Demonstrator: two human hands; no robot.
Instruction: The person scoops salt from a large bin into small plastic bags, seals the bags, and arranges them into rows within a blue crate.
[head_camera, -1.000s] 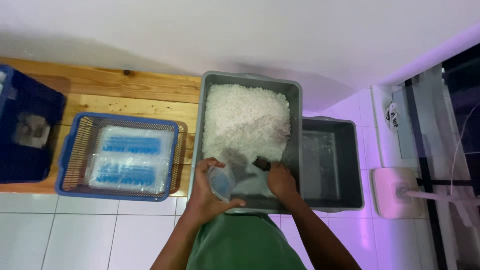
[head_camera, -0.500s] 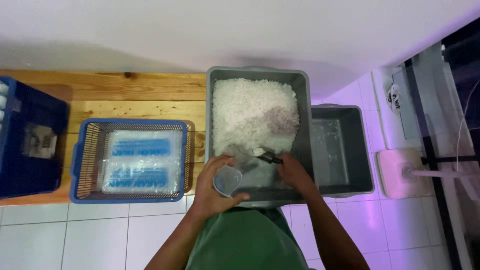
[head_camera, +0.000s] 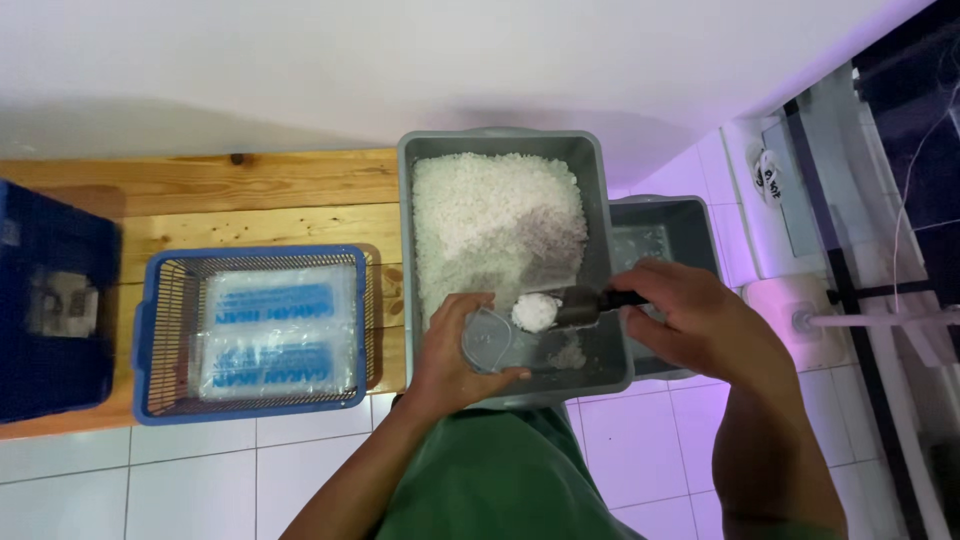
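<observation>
Scooping is midway: your right hand (head_camera: 700, 325) grips a dark scoop (head_camera: 580, 303) heaped with white grains over the grey plastic tub (head_camera: 600, 200); your left hand (head_camera: 455, 350) clasps a clear, still unfilled plastic bag (head_camera: 487, 340)

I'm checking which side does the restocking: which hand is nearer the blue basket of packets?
Left. The left hand holds a clear bag just right of the blue basket. The right hand, gripping a scoop, is farther right.
</observation>
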